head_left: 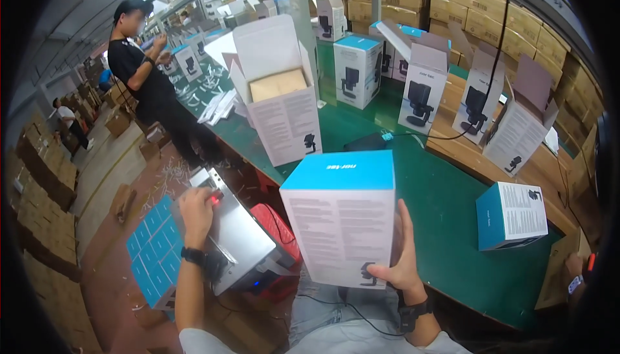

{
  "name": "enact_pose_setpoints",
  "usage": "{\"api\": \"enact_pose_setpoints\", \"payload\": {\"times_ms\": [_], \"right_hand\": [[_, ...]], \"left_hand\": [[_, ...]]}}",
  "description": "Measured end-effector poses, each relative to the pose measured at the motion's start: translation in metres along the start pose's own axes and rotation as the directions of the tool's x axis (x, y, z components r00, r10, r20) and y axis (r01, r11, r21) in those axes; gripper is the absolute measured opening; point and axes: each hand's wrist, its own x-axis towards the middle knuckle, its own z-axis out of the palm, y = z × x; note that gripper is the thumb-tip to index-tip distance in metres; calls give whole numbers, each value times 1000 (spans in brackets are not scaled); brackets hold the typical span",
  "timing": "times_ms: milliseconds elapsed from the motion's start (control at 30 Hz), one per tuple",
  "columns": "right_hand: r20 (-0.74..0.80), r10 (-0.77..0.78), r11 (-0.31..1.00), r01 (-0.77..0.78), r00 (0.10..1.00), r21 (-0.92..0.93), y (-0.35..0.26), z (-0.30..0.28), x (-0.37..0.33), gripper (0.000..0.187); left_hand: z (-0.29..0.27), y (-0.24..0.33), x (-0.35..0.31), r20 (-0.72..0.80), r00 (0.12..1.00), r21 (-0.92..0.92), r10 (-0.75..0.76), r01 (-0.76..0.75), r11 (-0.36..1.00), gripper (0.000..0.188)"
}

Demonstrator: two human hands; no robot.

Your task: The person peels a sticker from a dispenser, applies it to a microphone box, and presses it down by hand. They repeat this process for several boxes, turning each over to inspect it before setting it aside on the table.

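Observation:
My right hand [403,251] grips a closed white box [339,231] with a blue top and a microphone picture near its lower corner. Its thumb lies across the front face, and the fingers go behind the right side. The box is held upright above my lap. To the left, my left hand [197,212] is at the far end of a silver metal machine [248,241], beside a glowing red light [215,200]. Its fingers are bent together; whatever they pinch is too small to make out. A small blue light [256,283] shows on the machine's near side.
An open-topped white box [281,118] with a cardboard insert stands on the green table [426,225]. Further boxes, open and closed, stand behind and right. Stacked blue-topped boxes [152,251] sit left of the machine. A co-worker [139,76] stands far left; another person's hand [573,265] shows at right.

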Motion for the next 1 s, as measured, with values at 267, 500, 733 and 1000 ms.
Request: {"api": "enact_pose_setpoints", "payload": {"times_ms": [267,500,733,1000], "right_hand": [[96,24,992,-12,995,-123,6,3,-8,139],[108,48,979,-25,993,-204,4,12,-15,141],[107,50,983,-30,993,-183,3,9,-14,140],[83,29,989,-17,996,-147,8,9,-14,141]], "left_hand": [[-120,161,18,-202,975,-421,96,-175,890,33],[-151,234,14,-349,771,-271,533,-627,730,30],[-143,233,7,-261,775,-265,575,-631,729,29],[-140,239,-2,-194,785,-265,588,-619,739,36]]}}
